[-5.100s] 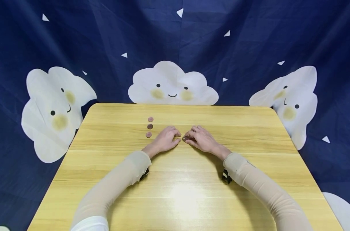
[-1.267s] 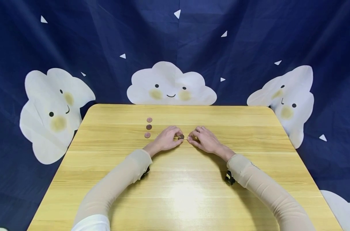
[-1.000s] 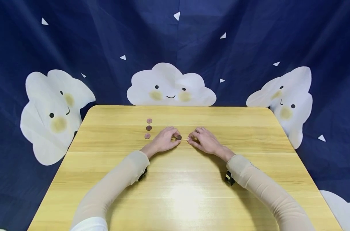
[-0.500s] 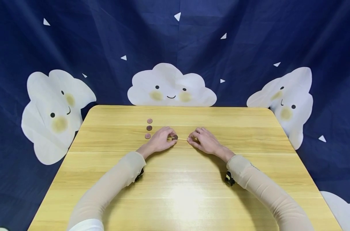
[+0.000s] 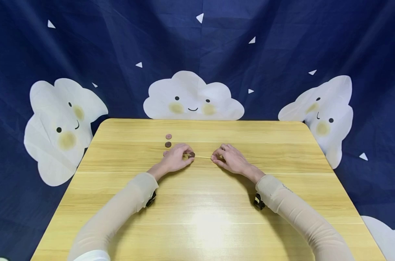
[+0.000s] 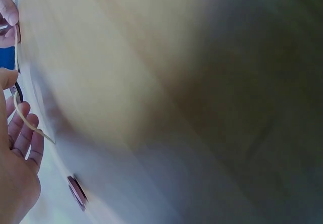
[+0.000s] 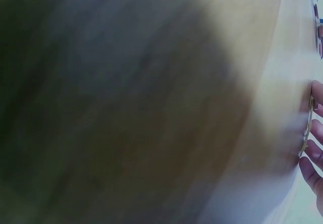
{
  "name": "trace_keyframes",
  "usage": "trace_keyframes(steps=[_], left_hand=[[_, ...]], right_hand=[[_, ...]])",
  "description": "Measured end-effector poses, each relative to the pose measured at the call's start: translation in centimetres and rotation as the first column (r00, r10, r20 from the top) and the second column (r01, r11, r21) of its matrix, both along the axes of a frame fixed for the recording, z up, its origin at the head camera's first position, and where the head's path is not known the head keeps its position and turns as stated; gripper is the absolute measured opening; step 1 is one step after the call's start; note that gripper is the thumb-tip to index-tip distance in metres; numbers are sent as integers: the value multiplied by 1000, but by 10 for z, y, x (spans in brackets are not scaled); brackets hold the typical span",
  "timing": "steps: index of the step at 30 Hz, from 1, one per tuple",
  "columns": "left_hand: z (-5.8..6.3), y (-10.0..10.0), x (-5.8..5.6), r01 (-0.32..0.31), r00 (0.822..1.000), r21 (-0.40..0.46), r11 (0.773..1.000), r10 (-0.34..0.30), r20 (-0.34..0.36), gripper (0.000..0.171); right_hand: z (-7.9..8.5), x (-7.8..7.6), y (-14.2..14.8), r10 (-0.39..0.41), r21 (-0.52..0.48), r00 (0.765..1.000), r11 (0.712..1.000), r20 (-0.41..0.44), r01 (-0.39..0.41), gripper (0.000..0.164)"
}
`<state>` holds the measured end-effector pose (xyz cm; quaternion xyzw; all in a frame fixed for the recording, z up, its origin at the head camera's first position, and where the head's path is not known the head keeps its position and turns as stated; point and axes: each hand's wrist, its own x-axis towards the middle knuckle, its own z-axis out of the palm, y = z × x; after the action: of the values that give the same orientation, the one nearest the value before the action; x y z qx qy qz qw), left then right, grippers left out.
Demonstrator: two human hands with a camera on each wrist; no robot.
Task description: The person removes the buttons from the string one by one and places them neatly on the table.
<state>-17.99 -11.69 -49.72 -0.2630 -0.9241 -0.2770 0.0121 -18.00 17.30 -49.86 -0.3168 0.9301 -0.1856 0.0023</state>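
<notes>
My left hand (image 5: 176, 158) pinches a dark brown button (image 5: 192, 154) between thumb and fingertips. A thin yellow cord (image 5: 202, 157) runs through this button. In the left wrist view the cord's loose end (image 6: 38, 130) trails past my fingers, and the dark button (image 6: 19, 92) stands edge-on at the fingertips. My right hand (image 5: 232, 158) pinches the cord farther right, with a small reddish-brown edge (image 6: 18, 32) beside its fingertips. Between both hands the cord stretches nearly straight, just over the table.
Left of my left hand, a column of buttons lies on the wooden table (image 5: 197, 203): a pinkish one (image 5: 168, 136), a dark one (image 5: 168, 144) and another pinkish one (image 5: 165, 153), partly covered by the hand. A blue cloud-patterned cloth (image 5: 265, 65) hangs behind.
My left hand has slid left with the dark button, so more cord shows between the hands. Earlier that button was close to my right fingertips. The right hand has barely moved lately.
</notes>
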Motion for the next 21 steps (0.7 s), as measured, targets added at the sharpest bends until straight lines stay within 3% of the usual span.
trace_keyframes(steps=[5,13,21], left_hand=[[-1,-7,1,-46,999,-22,999,47,7,25],[-1,-15,1,-13,1000,16,1000,13,-17,24],[-1,-23,4,-26,999,44,999,28,-31,24]], right_hand=[[-1,0,0,-2,-1,1000,1000,3,2,18],[0,0,0,2,1,1000,1000,8,-2,19],[0,-1,0,5,10,1000,1000,7,-5,19]])
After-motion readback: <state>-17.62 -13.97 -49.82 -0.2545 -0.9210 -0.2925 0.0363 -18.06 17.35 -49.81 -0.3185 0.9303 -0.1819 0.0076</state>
